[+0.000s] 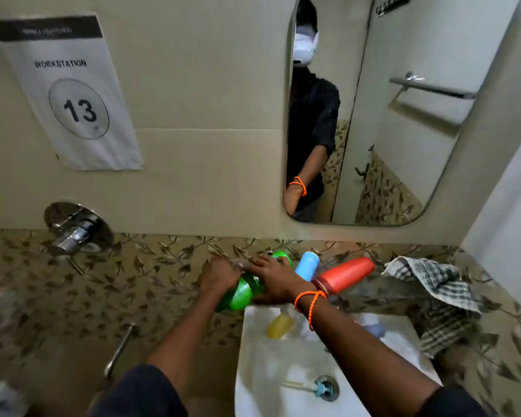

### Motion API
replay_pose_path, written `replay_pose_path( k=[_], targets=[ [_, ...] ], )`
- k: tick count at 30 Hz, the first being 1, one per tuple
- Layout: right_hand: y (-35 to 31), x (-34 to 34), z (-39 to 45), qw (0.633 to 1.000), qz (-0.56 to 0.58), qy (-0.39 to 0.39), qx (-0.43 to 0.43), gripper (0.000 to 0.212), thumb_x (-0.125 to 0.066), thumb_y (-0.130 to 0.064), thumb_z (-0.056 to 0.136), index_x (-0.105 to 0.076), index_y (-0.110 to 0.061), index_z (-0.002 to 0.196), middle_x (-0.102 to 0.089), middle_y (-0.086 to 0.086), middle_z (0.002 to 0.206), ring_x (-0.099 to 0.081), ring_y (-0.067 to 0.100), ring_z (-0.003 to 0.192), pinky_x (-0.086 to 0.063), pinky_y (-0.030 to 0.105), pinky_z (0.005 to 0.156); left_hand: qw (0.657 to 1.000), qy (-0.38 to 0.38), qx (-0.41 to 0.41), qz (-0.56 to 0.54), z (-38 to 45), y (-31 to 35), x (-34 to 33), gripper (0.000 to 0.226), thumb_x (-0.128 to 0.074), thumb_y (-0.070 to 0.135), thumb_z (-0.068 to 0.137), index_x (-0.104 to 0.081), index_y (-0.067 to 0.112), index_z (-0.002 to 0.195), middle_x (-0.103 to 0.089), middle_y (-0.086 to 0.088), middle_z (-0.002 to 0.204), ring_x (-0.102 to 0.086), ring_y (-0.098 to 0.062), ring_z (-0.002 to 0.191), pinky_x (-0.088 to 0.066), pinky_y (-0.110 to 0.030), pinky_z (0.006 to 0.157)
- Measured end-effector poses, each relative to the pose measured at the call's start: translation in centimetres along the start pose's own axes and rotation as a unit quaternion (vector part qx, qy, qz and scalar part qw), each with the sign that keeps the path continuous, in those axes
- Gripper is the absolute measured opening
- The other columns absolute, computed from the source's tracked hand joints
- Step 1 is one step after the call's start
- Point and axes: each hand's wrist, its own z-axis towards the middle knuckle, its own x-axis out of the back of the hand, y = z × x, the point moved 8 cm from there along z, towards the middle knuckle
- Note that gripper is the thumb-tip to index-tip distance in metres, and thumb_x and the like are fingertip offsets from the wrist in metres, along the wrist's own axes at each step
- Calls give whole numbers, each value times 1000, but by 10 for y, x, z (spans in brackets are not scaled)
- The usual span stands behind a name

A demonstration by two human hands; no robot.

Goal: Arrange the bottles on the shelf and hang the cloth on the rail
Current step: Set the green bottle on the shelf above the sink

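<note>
Left hand (pixel 220 276) and right hand (pixel 275 281), fingers clamped on 1 green bottle (pixel 242 291) above the sink (pixel 283 371). Right of it: 1 blue bottle (pixel 307 266), 1 red bottle (pixel 345 276), 1 checked cloth (pixel 433 284) beside the sink. 1 yellow bottle (pixel 278 326) lies in the sink.

Green bottle (pixel 243 291), blue bottle (pixel 307 265), red bottle (pixel 345 277) — black-and-white checked cloth (pixel 433 284), leaf-patterned tiles (pixel 151 281).

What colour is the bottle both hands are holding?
Green. The bottle shows best in the head view, held by the left hand and right hand.
</note>
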Motion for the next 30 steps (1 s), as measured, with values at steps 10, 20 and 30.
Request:
replay_pose_path(
  k=[10,20,30],
  targets=[
    [-10,15,21,998,-38,57,4,54,-64,-8,82,-52,-23,132,-63,9,127,-58,36,119,-43,57,102,831,-417,168,-328,-4,-18,-16,61,-38,54,107,-65,0,106,-73,-19,81,-71,-26,60,-63,-33,53],
    [56,42,16,795,596,69,-91,54,-80,9,77,-59,1,127,-70,21,126,-67,32,117,-51,48,107,880,-277,48,-383,20,30,18,32,-40,24,108,-70,26,119,-66,-4,103,-64,-18,93,-59,-37,81],
    [50,68,11,898,426,56,-96,62,-82,-26,83,-56,-10,137,-65,12,136,-62,26,125,-49,48,110,916,-209,121,-322,18,-6,-11,24,-40,17,107,-60,5,111,-62,-13,90,-64,-23,71,-60,-33,57]
  ],
)
